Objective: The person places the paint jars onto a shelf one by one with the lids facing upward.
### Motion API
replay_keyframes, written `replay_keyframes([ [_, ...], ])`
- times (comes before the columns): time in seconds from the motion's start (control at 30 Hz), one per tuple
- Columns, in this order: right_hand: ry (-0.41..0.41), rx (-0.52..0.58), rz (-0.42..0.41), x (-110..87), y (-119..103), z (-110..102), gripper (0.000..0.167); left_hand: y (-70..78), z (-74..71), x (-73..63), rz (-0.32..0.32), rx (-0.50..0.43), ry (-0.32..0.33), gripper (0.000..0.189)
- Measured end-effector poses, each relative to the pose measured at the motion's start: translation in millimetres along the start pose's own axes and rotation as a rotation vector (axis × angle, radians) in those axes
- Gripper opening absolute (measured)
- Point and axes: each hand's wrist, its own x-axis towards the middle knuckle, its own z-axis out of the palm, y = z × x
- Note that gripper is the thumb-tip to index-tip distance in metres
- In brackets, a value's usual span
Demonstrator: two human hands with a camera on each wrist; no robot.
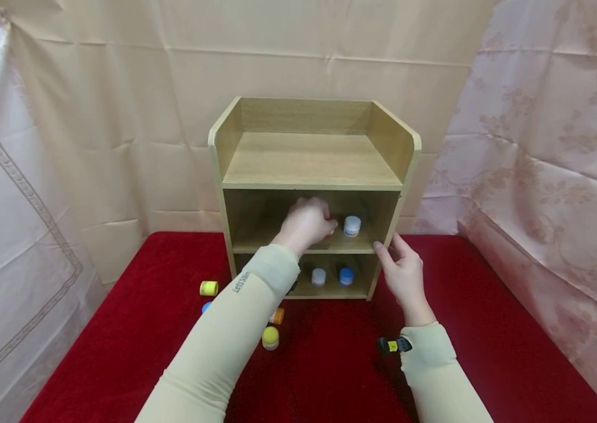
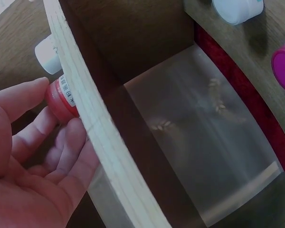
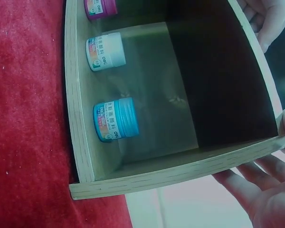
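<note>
My left hand point(image 1: 306, 222) reaches into the middle level of a wooden shelf unit point(image 1: 311, 161). Its thumb and fingers pinch a red paint jar point(image 2: 62, 100), mostly hidden by the hand in the head view. Close to it, on the right of that level, stands a white paint jar point(image 1: 352, 226). My right hand point(image 1: 403, 271) grips the unit's right side panel, thumb at the front edge and fingers along the outer face. On the bottom level are a white jar point(image 3: 106, 51), a blue jar point(image 3: 116, 119) and a magenta jar point(image 3: 100, 8).
On the red cloth point(image 1: 330, 364), left of and before the unit, lie a yellow jar point(image 1: 208, 288), a partly covered blue jar point(image 1: 205, 307) and an orange jar point(image 1: 277, 316). Another yellow jar point(image 1: 270, 338) is nearer. My left forearm crosses before the unit. Curtains hang behind and beside.
</note>
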Motion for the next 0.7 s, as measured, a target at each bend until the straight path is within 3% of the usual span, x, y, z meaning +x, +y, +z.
replay_keyframes([
  [0.07, -0.003, 0.001, 0.002, -0.2, 0, 0, 0.043, 0.9, 0.9, 0.0, -0.005, 0.003, 0.004, 0.025],
  [0.3, -0.021, -0.004, 0.018, -8.6, -44, -3, 0.043, 0.6, 1.3, -1.5, 0.008, 0.015, 0.015, 0.025],
  [0.47, -0.038, 0.002, 0.022, -9.3, -46, -5, 0.045, -0.8, -2.8, -5.8, 0.026, 0.0, 0.023, 0.025],
  [0.7, -0.05, -0.022, 0.029, -9.9, -46, -7, 0.046, -2.4, -19.9, -18.3, 0.049, -0.062, 0.028, 0.031],
])
